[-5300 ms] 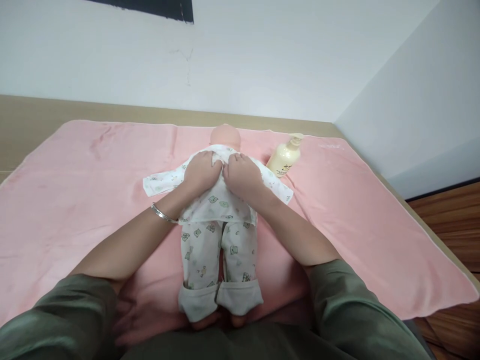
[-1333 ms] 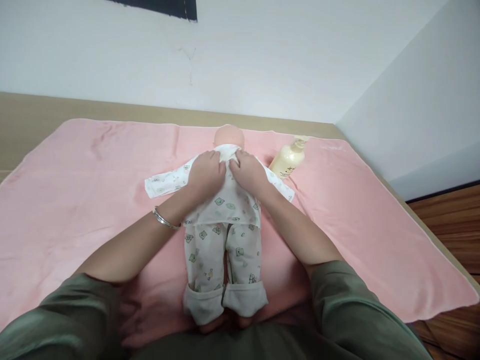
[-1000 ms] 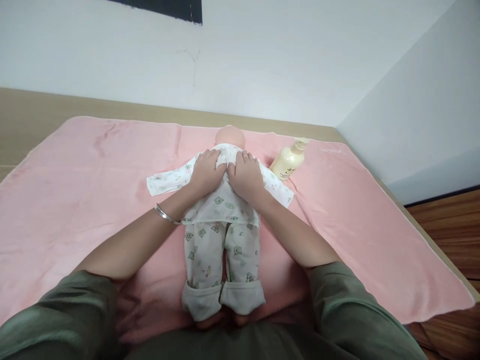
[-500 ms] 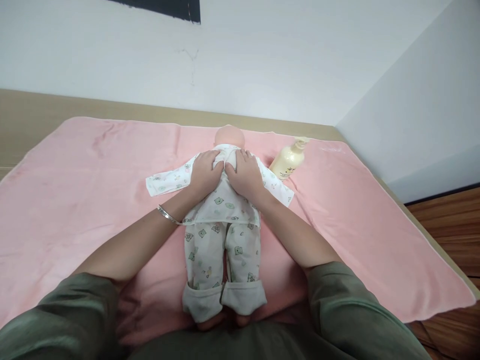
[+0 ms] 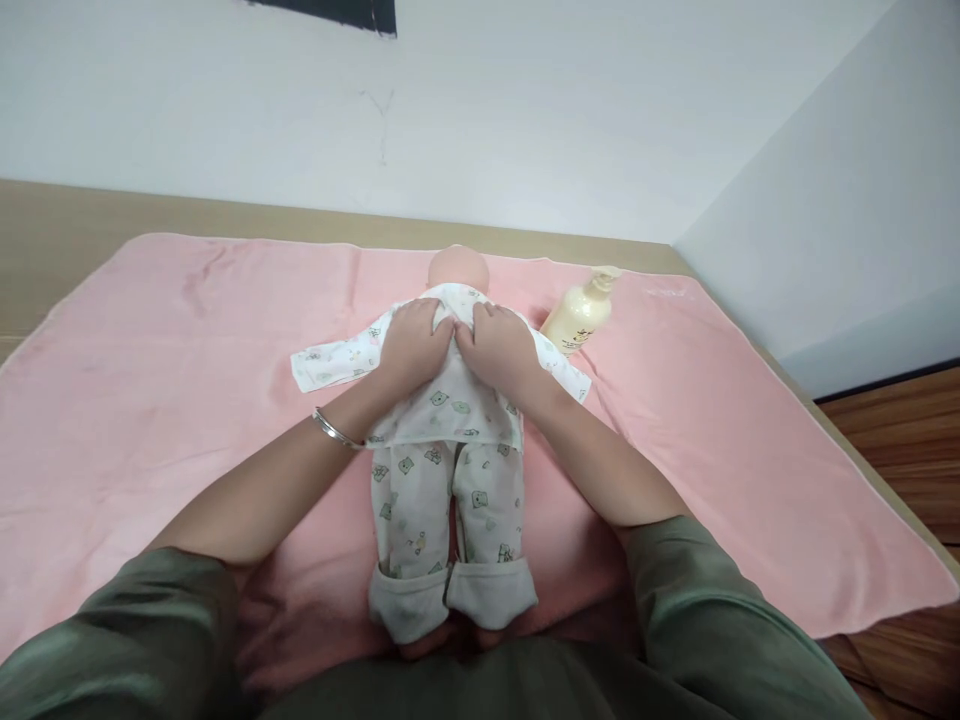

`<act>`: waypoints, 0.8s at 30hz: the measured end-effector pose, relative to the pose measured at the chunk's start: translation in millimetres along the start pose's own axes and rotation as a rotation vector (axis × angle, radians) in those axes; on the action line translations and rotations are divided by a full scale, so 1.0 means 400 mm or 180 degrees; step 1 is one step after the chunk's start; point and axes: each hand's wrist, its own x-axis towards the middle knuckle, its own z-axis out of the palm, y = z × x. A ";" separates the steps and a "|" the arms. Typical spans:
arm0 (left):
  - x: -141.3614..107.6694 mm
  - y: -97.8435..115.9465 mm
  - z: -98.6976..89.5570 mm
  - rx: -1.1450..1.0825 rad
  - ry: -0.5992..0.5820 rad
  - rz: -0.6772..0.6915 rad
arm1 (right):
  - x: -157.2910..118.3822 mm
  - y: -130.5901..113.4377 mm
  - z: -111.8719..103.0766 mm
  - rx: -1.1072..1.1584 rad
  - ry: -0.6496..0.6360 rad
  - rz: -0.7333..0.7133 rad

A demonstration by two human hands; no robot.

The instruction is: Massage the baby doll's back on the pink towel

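On the pink cloth blanket (image 5: pixel 720 430): through the head view I see a bald doll (image 5: pixel 454 422) in white printed clothes lying stretched out, head at the far end, feet at the near end.
Left hand: I have my left hand (image 5: pixel 415 343), a silver metal bangle (image 5: pixel 334 428) on that forearm, on the doll's upper body, fingers curled.
Right hand: I have my right hand (image 5: pixel 497 345) just beside it on the doll, fingers curled too, the thumbs close together.
Grasp: I cannot tell whether either hand pinches cloth or only presses.
Bottle: a cream pump bottle (image 5: pixel 579 312) is just beyond the doll's right-side sleeve, its base partly hidden.
Beyond the doll's head: I see a tan flat surface (image 5: pixel 75 220), then a white wall (image 5: pixel 525 120).
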 end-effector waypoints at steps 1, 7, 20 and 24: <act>0.012 -0.009 -0.007 -0.0085 -0.0043 -0.0122 | -0.012 -0.007 -0.004 -0.0116 0.0010 -0.0135; 0.006 -0.004 -0.006 0.0146 0.0029 -0.0121 | 0.005 0.019 -0.022 0.0151 -0.0235 0.0024; 0.036 -0.046 0.006 -0.0069 -0.0124 -0.0152 | 0.011 -0.001 0.022 -0.0150 0.0065 -0.0189; 0.036 -0.047 0.005 0.0105 -0.0115 -0.0094 | 0.021 0.003 0.031 0.0209 0.0208 -0.0147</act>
